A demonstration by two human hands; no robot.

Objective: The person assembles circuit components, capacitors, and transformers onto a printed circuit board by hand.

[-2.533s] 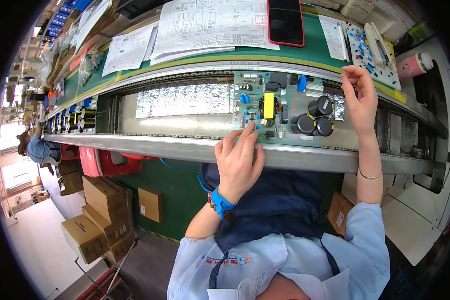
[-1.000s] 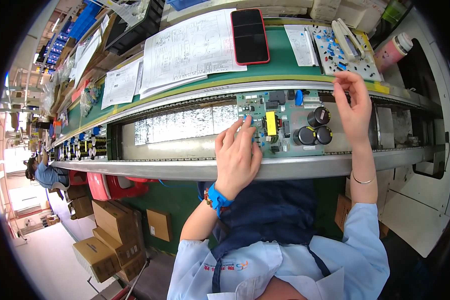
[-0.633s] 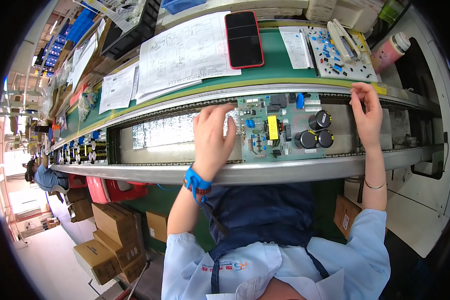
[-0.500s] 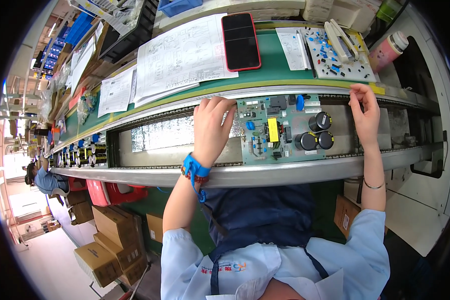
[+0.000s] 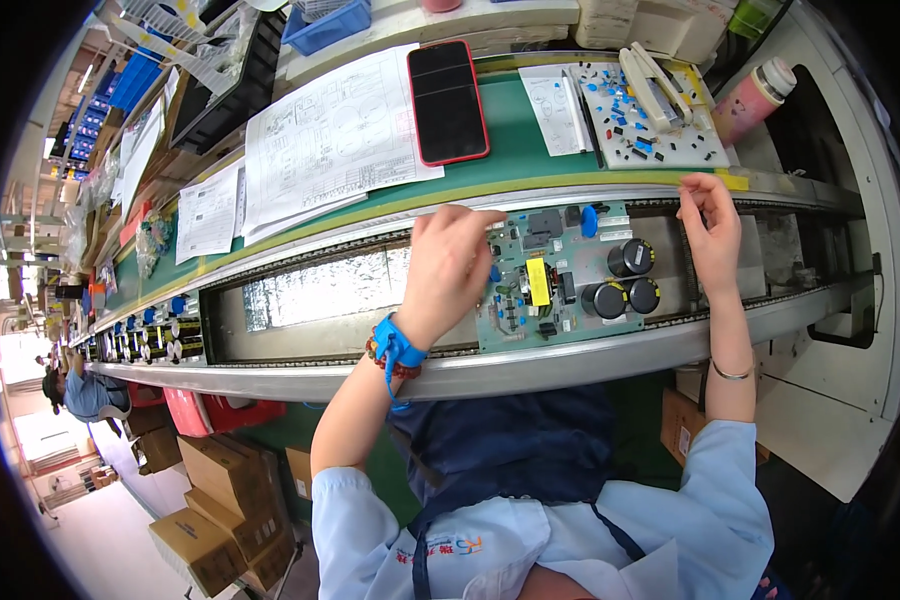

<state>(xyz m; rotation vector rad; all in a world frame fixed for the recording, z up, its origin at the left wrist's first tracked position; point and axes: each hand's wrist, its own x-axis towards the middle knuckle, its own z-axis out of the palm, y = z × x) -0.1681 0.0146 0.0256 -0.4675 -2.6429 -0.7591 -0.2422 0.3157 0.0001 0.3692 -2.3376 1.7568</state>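
A green circuit board [image 5: 510,330] lies across the conveyor rails in front of me. It carries a yellow-wrapped transformer [image 5: 538,282], a blue disc component [image 5: 589,221] and three black capacitors [image 5: 631,257] on its right part. My left hand [image 5: 448,268] is over the board's left edge, index finger stretched to the upper left corner and the other fingers bent; no held part shows. Beyond the board's right side, my right hand [image 5: 711,228] hovers by the far rail, fingers loosely bent and apart, with nothing visible in them.
Behind the far rail [image 5: 370,222] lie printed drawings [image 5: 330,130], a red-edged phone [image 5: 450,105] and a white tray [image 5: 685,152] of small loose parts. A pink bottle [image 5: 755,103] stands at the far right. More boards [image 5: 160,335] sit along the conveyor's left; cardboard boxes [image 5: 210,545] are stacked below.
My left hand has shifted rightward onto the board's left edge, its index finger now stretched out. My right hand stays beyond the board's right side. The whole view has shifted slightly.
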